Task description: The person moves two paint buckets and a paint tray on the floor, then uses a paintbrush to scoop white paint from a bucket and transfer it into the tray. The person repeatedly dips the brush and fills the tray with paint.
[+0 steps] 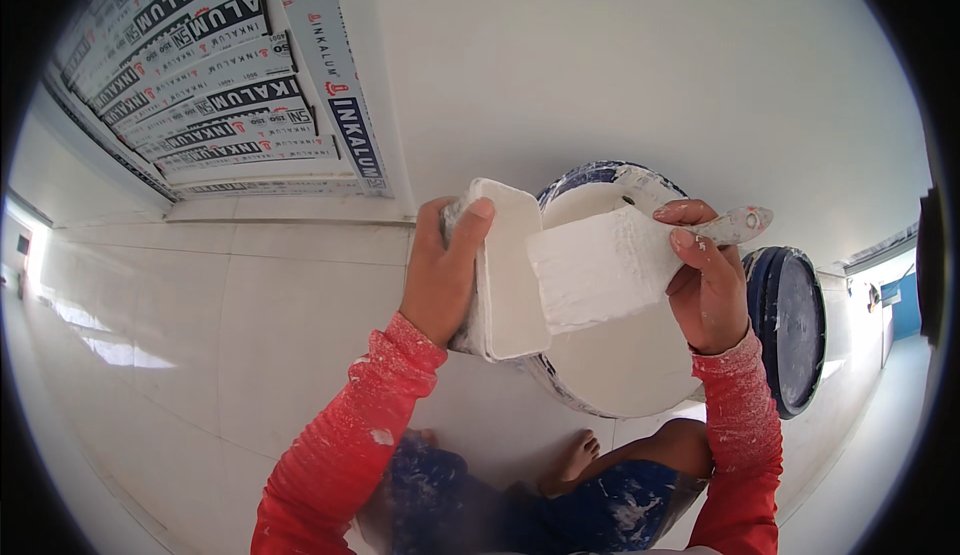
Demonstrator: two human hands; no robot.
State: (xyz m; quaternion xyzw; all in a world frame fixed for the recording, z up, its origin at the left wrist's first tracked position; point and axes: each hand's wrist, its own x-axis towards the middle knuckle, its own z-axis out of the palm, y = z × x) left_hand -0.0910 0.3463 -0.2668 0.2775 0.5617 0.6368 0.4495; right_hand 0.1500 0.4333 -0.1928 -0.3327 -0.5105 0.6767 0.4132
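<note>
My left hand grips the side of a rectangular, white-coated mud pan, thumb over its rim. The pan is tilted beside the left edge of a round bucket with white paste inside. In my right hand is a wide putty knife, its broad blade covered in white paste. Its handle points right, and my fingers are closed where handle and blade meet. The blade lies over the bucket's mouth, its left edge close to or touching the pan; I cannot tell which.
A dark blue round lid or lidded bucket stands to the right. A pale wall rises behind the bucket. At upper left is a door or frame covered in printed protective film. Glossy tiles cover the floor. My bare foot is near the bucket.
</note>
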